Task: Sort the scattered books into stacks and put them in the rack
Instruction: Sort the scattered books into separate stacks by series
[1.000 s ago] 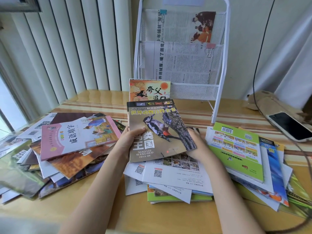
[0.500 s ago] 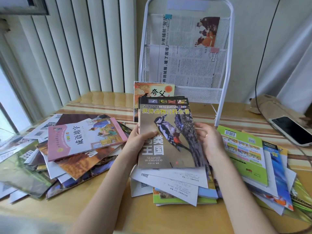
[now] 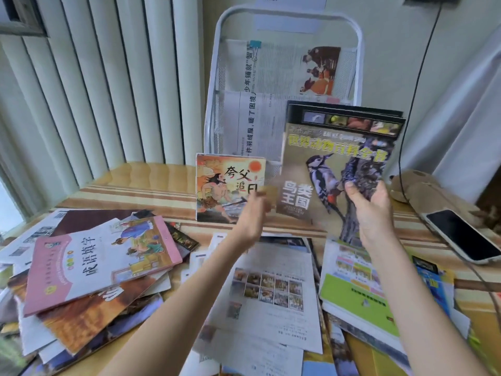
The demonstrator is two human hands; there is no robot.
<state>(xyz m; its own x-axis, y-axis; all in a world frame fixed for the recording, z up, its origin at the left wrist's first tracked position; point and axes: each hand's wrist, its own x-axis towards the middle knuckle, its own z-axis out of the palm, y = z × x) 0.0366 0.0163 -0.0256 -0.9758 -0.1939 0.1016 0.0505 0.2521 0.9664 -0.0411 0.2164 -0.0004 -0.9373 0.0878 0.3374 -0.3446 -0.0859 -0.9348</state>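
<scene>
Your right hand (image 3: 372, 210) holds the woodpecker books (image 3: 336, 169) in its grip by their lower edge, raised upright before the white rack (image 3: 287, 85). Your left hand (image 3: 256, 210), blurred, grip released, sits beside the stack's left edge. An orange book (image 3: 225, 188) stands at the rack's foot. Loose books (image 3: 103, 267) cover the table (image 3: 151, 185).

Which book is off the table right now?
The woodpecker book, held up by the right hand before the rack. The others lie on the table or stand against the rack.
</scene>
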